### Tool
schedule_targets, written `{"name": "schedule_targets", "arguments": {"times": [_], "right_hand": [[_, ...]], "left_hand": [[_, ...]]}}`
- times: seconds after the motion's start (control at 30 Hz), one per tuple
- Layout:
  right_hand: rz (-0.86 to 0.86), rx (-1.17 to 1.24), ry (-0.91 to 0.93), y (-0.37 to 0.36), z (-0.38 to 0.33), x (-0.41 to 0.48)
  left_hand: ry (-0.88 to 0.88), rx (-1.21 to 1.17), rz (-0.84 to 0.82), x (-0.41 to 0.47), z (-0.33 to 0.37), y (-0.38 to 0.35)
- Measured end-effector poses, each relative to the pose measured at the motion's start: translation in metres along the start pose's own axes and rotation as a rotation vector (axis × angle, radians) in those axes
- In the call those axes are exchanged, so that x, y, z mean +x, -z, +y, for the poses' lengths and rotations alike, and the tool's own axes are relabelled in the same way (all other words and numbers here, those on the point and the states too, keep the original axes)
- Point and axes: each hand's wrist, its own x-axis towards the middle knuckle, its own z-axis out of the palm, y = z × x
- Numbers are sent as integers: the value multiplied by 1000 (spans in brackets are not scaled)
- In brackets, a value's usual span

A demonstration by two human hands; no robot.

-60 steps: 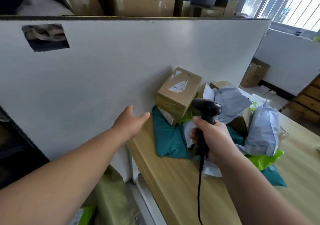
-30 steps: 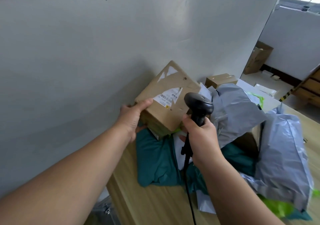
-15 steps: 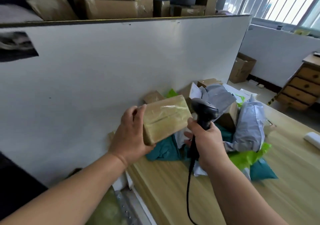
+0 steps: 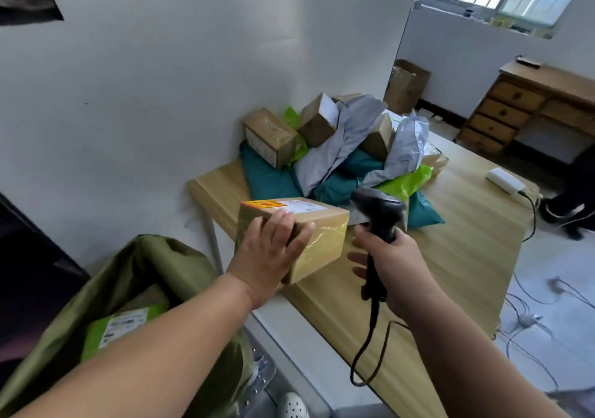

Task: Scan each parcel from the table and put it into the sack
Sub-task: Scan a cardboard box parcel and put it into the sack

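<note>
— Two hands reach out over a wooden bench [image 4: 467, 256]. What does each one hold?

— The left hand [image 4: 270, 256] holds a cardboard box [image 4: 322, 240]. Its fingers spread flat up the box's near side to the top edge, and the thumb is hidden. The right hand [image 4: 392, 266] is wrapped around the grip of a black barcode scanner [image 4: 380, 211]. The scanner's head sits just beside the box, and a black cable [image 4: 370, 353] hangs from the grip.

— Where is the box against the bench?

— Over the bench's near left corner. Whether it touches the wood cannot be told. An orange and white label runs along its top.

— And the sack?

— An olive-green sack [image 4: 154, 272] sits open to the left of the bench, lower than its top and under the left forearm. A lime-green parcel [image 4: 119, 324] with a white label lies inside.

— What else is on the bench?

— At the bench's far left end, against a white partition [image 4: 193, 79], is a pile of parcels [image 4: 338, 147]. It is brown boxes and grey, teal and lime mailer bags heaped together. A small white device [image 4: 505, 180] with a cable lies near the bench's far right edge. Beyond the bench stands a wooden chest of drawers [image 4: 502, 111].
</note>
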Motion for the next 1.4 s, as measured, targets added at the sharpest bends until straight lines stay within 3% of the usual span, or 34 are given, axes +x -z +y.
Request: {"name": "schedule_targets", "arguments": {"times": [0.13, 0.33, 0.43, 0.5, 0.63, 0.8, 1.0, 1.2, 1.4], "right_hand": [[34, -22, -28, 23, 16, -14], [29, -41, -79, 43, 37, -19], [5, -49, -96, 50, 42, -16], [-8, -47, -112, 51, 43, -10], [-44, -35, -132, 48, 48, 4], [-56, -79, -172, 35, 65, 26], [-38, -161, -209, 35, 80, 45], [-86, -207, -225, 45, 78, 55], [-142, -236, -227, 45, 77, 61]], "left_hand": [[38, -32, -98, -1, 36, -8], [17, -181, -379, -3, 69, -37], [68, -302, -409, -5, 69, -43], [160, -422, -328, -1, 62, -42], [512, -604, -146, 19, 35, -43], [791, -804, -412, 48, 7, -60], [873, -918, -471, 25, 29, -77], [1247, -1690, -719, 5, 41, -83], [1260, -1854, -786, -1, 43, -87]]}}
